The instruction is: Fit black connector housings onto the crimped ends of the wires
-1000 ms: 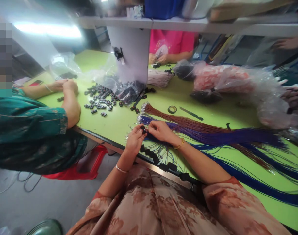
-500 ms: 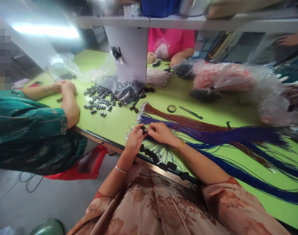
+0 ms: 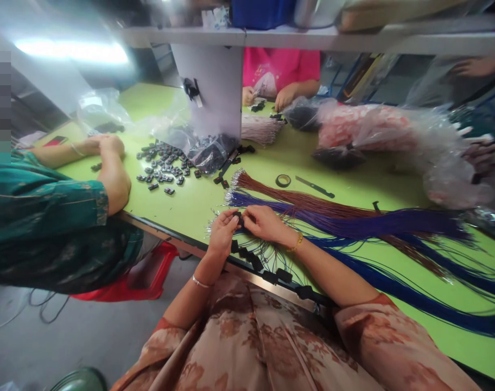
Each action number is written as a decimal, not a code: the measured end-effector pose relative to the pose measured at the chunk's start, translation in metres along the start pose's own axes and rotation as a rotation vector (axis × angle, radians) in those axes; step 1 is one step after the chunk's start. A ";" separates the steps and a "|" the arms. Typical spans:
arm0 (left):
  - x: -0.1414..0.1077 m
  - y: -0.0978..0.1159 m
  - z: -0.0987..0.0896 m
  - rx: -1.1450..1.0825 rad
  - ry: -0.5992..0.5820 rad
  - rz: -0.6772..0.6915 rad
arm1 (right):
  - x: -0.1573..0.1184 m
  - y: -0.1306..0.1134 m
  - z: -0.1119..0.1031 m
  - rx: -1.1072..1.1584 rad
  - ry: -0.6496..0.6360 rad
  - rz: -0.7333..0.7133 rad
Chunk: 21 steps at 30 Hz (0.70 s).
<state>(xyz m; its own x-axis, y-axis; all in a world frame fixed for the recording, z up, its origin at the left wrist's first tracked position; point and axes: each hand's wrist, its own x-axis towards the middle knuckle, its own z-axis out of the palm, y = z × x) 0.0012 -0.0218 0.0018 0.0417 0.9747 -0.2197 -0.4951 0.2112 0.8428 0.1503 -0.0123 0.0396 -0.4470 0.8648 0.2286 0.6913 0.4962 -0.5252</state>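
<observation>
Between my two hands is a small black connector. My left hand pinches it from the left with thumb and fingers. The closed fingers of my right hand meet at its right side; whether they grip the connector or a thin wire is too small to tell. Purple wires and brown wires lie in bundles beyond my right hand, their silvery ends to the left. Blue wires run to the right past my right forearm. Several black connectors line the table's near edge, with thin wires around them.
Loose black connectors are scattered left of a plastic bag. A tape roll and a flat blade lie beyond the wires. One person's arms rest at the left; another person works across the table.
The view has shifted slightly. My left thumb and fingers have closed further over the black connector, and my right fingers have moved a little against it.
</observation>
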 end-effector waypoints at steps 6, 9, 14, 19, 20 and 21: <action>0.002 -0.002 0.005 0.026 0.009 -0.023 | 0.005 0.005 -0.003 -0.052 -0.050 0.052; 0.004 0.000 0.006 0.001 0.004 -0.052 | 0.024 0.024 -0.019 0.023 0.017 0.095; 0.007 -0.001 0.007 -0.014 0.006 -0.076 | 0.069 0.069 -0.025 -0.273 0.070 0.364; 0.007 0.000 0.005 -0.011 -0.017 -0.101 | 0.093 0.087 -0.011 -0.350 -0.006 0.450; 0.006 0.000 0.004 -0.016 -0.020 -0.105 | 0.094 0.088 -0.010 -0.342 -0.010 0.450; 0.006 0.001 0.004 -0.021 -0.021 -0.108 | 0.093 0.089 -0.010 -0.328 -0.010 0.451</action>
<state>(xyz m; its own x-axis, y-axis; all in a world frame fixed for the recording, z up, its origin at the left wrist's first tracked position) 0.0045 -0.0151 0.0028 0.1134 0.9478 -0.2980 -0.5051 0.3133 0.8042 0.1752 0.1131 0.0225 -0.0706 0.9970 0.0319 0.9550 0.0768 -0.2864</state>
